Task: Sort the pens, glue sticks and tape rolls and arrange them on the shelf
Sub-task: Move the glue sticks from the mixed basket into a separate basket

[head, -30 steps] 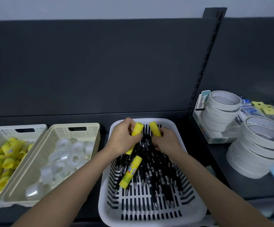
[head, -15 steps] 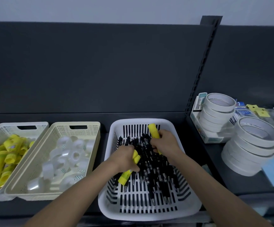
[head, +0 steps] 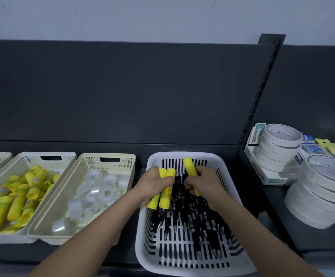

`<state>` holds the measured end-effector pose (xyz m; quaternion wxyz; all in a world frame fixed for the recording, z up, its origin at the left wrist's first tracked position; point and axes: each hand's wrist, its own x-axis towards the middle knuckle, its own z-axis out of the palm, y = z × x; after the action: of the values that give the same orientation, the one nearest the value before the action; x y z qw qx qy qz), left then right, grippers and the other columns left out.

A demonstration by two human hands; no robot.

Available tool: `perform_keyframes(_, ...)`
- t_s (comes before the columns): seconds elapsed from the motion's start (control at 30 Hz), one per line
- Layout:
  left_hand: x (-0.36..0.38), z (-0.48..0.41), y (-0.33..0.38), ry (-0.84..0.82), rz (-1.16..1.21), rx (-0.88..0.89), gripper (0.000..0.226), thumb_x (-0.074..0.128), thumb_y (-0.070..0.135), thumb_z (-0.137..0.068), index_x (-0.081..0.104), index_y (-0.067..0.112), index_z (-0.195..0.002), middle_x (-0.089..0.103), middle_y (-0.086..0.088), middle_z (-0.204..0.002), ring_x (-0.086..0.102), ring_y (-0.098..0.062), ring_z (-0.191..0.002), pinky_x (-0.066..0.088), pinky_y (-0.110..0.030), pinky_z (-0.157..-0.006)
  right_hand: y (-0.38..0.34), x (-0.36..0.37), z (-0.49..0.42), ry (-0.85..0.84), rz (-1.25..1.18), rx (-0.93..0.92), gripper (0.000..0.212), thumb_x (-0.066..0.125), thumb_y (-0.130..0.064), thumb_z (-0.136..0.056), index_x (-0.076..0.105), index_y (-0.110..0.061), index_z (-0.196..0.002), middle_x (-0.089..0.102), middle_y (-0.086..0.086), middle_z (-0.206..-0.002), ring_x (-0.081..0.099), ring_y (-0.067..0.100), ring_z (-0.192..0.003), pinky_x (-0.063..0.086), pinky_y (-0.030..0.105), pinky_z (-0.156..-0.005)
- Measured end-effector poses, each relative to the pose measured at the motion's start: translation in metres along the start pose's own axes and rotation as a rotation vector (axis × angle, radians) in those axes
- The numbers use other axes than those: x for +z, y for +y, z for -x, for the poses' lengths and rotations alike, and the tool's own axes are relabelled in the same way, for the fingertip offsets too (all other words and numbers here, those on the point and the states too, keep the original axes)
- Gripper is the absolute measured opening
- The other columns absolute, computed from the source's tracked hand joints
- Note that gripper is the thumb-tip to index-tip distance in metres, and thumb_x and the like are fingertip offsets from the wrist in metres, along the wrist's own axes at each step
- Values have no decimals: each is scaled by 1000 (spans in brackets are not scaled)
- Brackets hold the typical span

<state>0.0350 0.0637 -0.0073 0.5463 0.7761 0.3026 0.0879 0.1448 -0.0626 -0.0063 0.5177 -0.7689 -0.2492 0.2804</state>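
On the shelf, head view: the white basket [head: 182, 265] holds a heap of black pens [head: 192, 216], and no loose glue stick shows among them. The left hand [head: 154, 182], fingers curled tight, grips two yellow glue sticks [head: 162, 198] over the basket's left side. The right hand [head: 204, 182], fingers likewise curled, grips a third glue stick [head: 189, 165] above the pens. Left of these, the glue basket [head: 48, 155] and the tape basket [head: 131, 162] with its clear tape rolls [head: 94, 188] are stocked. Judgement: sorting is nearly complete; the three held sticks are not yet in the glue basket.

Slotted white plastic basket [head: 184, 266]; glossy clear tape rolls [head: 100, 188] left of it; matt dark metal shelf [head: 312, 236] beneath it.
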Motion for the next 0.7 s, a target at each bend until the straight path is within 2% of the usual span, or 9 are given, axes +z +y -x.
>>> perform_keyframes(0.07, -9, 0, 0, 25, 50, 18, 12, 57, 9, -80, 55, -2, -74, 51, -17, -61, 46, -23, -45, 41, -34, -52, -9, 11, 1, -9, 0, -16, 7, 56, -4, -86, 51, -5, -81, 53, 9, -70, 55, 11, -55, 44, 16, -46)
perform_keyframes(0.13, -22, 0, -2, 67, 99, 39, 8, 56, 5, -80, 53, -2, -78, 54, -16, -64, 55, -26, -55, 49, -39, -56, -22, 25, 2, -7, 5, -49, 5, 56, -7, -87, 54, -6, -82, 53, 7, -67, 53, 11, -52, 42, 19, -45)
perform_keyframes(0.27, -65, 6, -10, 188, 134, 45, 11, 58, 5, -80, 49, 4, -86, 57, -15, -75, 65, -35, -72, 54, -46, -64, -50, 65, 4, 20, -72, -103, 24, 54, -26, -93, 56, -10, -76, 56, 1, -64, 48, 11, -47, 38, 22, -43)
perform_keyframes(0.33, -92, 13, -18, 220, 172, 31, 13, 57, 5, -81, 48, 5, -91, 59, -15, -76, 68, -30, -69, 55, -40, -57, -65, 91, 6, 11, -123, -82, 28, 51, -33, -95, 58, -12, -78, 58, -2, -64, 48, 8, -45, 37, 20, -42)
perform_keyframes(0.37, -107, 16, -23, 247, 175, 25, 14, 57, 5, -80, 48, 7, -91, 61, -16, -76, 69, -27, -68, 56, -38, -58, -72, 104, 6, -1, -143, -69, 26, 49, -30, -96, 58, -11, -80, 59, -1, -66, 49, 8, -45, 38, 20, -42)
perform_keyframes(0.47, -158, 32, -36, 306, 169, 1, 12, 59, 6, -78, 50, 8, -87, 63, -20, -77, 67, -37, -77, 56, -48, -70, -89, 151, 10, -42, -196, -30, 19, 47, -19, -93, 60, -10, -84, 60, 5, -72, 53, 13, -55, 43, 24, -48)
perform_keyframes(0.57, -210, 47, -54, 303, 178, -1, 11, 56, 1, -74, 49, 6, -67, 55, -20, -66, 56, -33, -61, 48, -42, -60, -103, 201, 13, -88, -203, -21, 17, 47, -13, -91, 62, -10, -83, 61, 6, -74, 56, 15, -59, 45, 25, -51)
perform_keyframes(0.63, -242, 57, -69, 306, 229, -31, 4, 54, -4, -76, 51, -3, -75, 54, -22, -73, 54, -28, -61, 46, -39, -59, -112, 236, 16, -124, -215, -16, 15, 48, -9, -90, 60, -9, -80, 59, 7, -73, 56, 16, -60, 45, 25, -51)
perform_keyframes(0.7, -271, 66, -87, 339, 255, -77, 16, 55, -3, -78, 51, -4, -93, 58, -21, -79, 56, -28, -65, 49, -41, -59, -120, 271, 18, -157, -217, -13, 15, 49, -5, -88, 57, -10, -76, 55, 9, -71, 55, 18, -62, 45, 28, -55)
